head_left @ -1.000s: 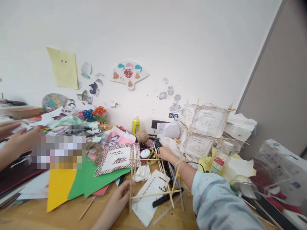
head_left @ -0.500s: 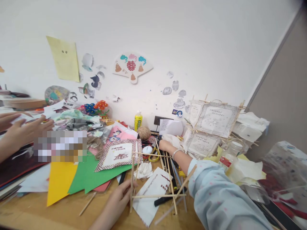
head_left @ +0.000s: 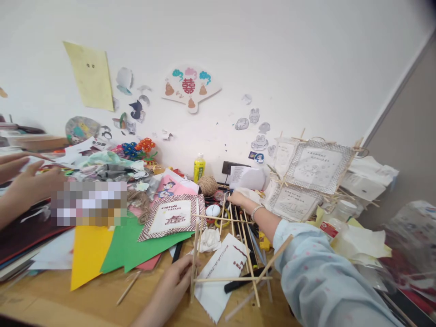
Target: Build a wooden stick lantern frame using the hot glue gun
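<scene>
My left hand [head_left: 179, 279] is closed round the near-left upright of a frame of thin wooden sticks [head_left: 231, 279], which stands tilted on the table. Stretched past the frame, my right hand [head_left: 241, 200] reaches into the clutter at the back, its fingers curled down among loose sticks [head_left: 243, 231]. What those fingers hold, if anything, is hidden. Inside the frame's outline lie a white paper with dark red marks [head_left: 223, 268], a black marker [head_left: 238, 285] and a crumpled tissue [head_left: 209, 240]. Yellow-handled scissors [head_left: 223, 220] and a ball of twine [head_left: 207, 186] are near my right hand.
Another person's hands [head_left: 29, 186] hold white paper at the left. A patterned paper panel [head_left: 173, 215] rests on green sheets [head_left: 146, 250] beside a yellow sheet [head_left: 89, 254]. A paper-covered stick lantern [head_left: 316, 165], a glass jar [head_left: 345, 211] and a yellow-labelled bottle [head_left: 199, 168] stand behind.
The view has shifted slightly, so most things sit a little farther right. My left hand keeps its hold on the stick frame. The other person's fingers have drawn back leftward.
</scene>
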`<state>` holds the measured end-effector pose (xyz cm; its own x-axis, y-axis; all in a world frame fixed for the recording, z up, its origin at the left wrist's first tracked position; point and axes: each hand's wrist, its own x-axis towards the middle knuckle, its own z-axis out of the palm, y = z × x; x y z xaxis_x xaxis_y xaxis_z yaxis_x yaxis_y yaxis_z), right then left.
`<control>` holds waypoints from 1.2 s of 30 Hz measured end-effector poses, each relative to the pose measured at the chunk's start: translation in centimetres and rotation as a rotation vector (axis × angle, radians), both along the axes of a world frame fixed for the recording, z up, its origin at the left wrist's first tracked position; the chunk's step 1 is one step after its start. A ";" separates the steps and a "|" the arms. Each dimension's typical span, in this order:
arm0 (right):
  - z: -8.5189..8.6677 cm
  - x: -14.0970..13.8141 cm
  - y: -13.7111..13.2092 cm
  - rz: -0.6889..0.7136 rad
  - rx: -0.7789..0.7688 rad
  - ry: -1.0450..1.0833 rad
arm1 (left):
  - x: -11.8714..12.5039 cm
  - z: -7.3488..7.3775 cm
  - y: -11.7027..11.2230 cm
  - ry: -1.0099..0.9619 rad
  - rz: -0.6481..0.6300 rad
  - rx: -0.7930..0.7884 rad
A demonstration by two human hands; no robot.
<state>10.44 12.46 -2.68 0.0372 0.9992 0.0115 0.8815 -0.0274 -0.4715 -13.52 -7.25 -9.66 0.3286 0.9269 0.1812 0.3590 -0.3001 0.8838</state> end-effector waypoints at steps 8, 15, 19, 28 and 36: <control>11.2 4.5 -4.6 -0.089 0.457 0.421 | 0.3 0.2 -0.4 0.060 -0.007 0.097; 13.6 9.7 -18.4 0.094 0.928 1.081 | 0.1 0.2 -0.7 0.018 0.107 0.203; 9.5 9.4 -23.4 0.159 0.862 1.215 | -0.3 2.5 -0.7 -0.083 0.248 0.346; 3.5 3.4 -22.9 0.230 0.731 1.362 | 0.4 9.9 -1.3 -0.423 0.070 0.512; 2.5 1.9 -22.6 0.186 0.668 1.495 | 1.1 10.3 -1.3 -0.589 -0.006 0.348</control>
<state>12.30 -10.18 -0.14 0.2983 0.8241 0.4816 -0.3694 0.5649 -0.7378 -12.47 -8.54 0.62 0.0892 0.7807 0.6185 -0.1546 -0.6026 0.7829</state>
